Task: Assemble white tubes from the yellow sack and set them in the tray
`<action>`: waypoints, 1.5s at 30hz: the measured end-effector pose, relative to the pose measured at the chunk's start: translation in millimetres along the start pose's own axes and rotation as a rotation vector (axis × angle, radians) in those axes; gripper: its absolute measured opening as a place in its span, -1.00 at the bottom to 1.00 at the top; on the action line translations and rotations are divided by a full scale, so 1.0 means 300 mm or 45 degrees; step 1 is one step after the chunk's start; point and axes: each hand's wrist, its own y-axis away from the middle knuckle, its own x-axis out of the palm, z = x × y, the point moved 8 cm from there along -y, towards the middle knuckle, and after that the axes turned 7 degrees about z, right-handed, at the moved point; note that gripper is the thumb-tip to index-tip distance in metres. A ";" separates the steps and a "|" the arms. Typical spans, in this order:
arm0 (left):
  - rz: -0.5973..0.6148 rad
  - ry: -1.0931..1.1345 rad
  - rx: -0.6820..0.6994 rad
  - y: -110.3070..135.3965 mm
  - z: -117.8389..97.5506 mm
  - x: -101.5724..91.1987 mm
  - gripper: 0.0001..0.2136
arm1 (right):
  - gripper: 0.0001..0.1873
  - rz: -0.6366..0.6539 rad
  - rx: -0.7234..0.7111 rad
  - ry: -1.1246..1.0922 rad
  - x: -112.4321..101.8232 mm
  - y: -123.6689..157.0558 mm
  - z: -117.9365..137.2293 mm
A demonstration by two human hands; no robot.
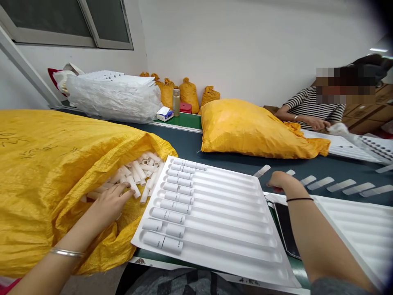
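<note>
My left hand [113, 200] rests at the mouth of a big yellow woven sack [58, 155], its partly bent fingers spread over loose white tubes [137, 174]. No tube is clearly gripped in it. In front of me lies a white moulded tray [227, 217] with long parallel grooves. Short white cylinders with small dark print [172, 243] sit in the left ends of its grooves, mostly in pairs. Beyond the tray's right edge is my right hand [283, 181], bent at the wrist, near several translucent flat-ended pieces [321, 183]. Its fingers are mostly hidden behind the hand.
A dark phone [287, 229] lies under my right forearm, beside another white tray [362, 229]. Across the dark belt sit a full yellow sack [245, 127], a plastic-wrapped stack [113, 96], a bottle [176, 102] and a tissue box [165, 114]. A person in a striped top [310, 104] works at the far right.
</note>
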 end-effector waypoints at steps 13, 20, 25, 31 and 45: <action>-0.174 0.275 0.101 -0.140 -0.047 -0.108 -0.75 | -0.78 0.080 -0.970 -0.035 0.296 0.171 0.721; -0.694 0.721 0.180 0.014 -0.230 -0.311 -0.76 | -0.76 -0.064 -1.051 -0.346 0.228 0.334 0.728; -0.699 0.744 0.288 0.030 -0.383 -0.331 -0.67 | -0.76 0.337 -1.428 -0.880 0.217 0.617 0.762; -0.722 0.409 0.469 0.035 -0.500 -0.374 -0.51 | -0.73 0.136 -1.743 -0.778 0.108 0.748 0.727; -0.436 1.042 0.157 0.024 -0.406 -0.343 -0.73 | -0.73 0.014 -1.601 -0.813 0.078 0.706 0.644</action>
